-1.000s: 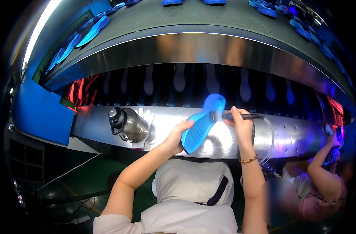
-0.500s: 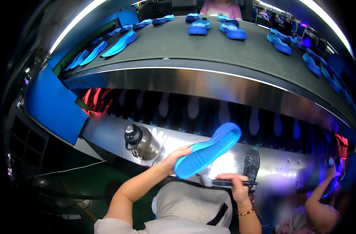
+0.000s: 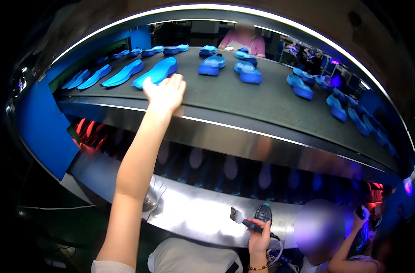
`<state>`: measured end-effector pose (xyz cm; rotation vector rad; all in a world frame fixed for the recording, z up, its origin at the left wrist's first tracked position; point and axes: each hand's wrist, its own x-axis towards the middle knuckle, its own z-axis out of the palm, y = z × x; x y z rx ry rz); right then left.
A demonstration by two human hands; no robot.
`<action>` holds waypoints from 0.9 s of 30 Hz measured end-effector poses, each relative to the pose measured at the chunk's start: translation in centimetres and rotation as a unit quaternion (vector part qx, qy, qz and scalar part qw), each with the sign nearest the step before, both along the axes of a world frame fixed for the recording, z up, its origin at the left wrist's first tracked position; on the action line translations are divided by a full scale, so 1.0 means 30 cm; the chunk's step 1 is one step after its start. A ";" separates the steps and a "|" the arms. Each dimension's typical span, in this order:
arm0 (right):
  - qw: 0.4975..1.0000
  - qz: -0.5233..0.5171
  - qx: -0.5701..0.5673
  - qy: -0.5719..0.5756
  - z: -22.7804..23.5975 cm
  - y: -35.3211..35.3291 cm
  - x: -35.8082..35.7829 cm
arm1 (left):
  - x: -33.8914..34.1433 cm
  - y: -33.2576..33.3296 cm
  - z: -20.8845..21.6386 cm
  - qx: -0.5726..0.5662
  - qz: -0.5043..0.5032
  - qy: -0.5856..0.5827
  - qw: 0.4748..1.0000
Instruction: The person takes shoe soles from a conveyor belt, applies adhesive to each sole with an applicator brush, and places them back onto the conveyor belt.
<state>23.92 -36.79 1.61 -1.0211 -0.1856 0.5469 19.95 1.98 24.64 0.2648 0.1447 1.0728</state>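
My left hand (image 3: 165, 93) reaches far forward over the upper conveyor belt, its fingers spread. It overlaps the near end of a bright blue shoe sole (image 3: 158, 73) lying there; I cannot tell whether they still touch. Lower down, my right hand (image 3: 260, 237) is closed around the black handle of a flat brush (image 3: 245, 219), whose pale head points up and left. Just beyond that hand, a dark shoe-shaped piece (image 3: 264, 213) with a teal tip rests on the metal ledge (image 3: 194, 204).
Several more blue soles (image 3: 210, 66) lie along the belt (image 3: 262, 100). Below it, a dark slot shows rows of soles and red glows at both ends. My left forearm partly hides a bottle (image 3: 150, 200) on the ledge. One person (image 3: 244, 38) is across the belt; another works at my right.
My left hand has carried the blue sole from the ledge up to the belt and spread its fingers. The brush, still in my right hand, has come away from the sole. The view has shifted.
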 end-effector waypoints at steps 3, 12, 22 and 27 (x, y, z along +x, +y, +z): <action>0.999 -0.009 -0.035 0.032 -0.032 -0.032 0.028 | 0.174 -0.027 0.048 0.200 -0.054 0.308 0.929; 0.996 -0.001 -0.083 -0.007 -0.061 -0.094 0.068 | 0.462 0.182 0.085 0.585 0.105 0.802 0.063; 0.994 0.019 -0.098 0.040 -0.080 -0.146 0.063 | 0.603 0.021 0.101 0.753 0.092 0.648 0.070; 0.995 0.041 -0.088 0.008 -0.074 -0.133 0.062 | 0.502 -0.131 0.120 0.794 0.098 0.594 0.080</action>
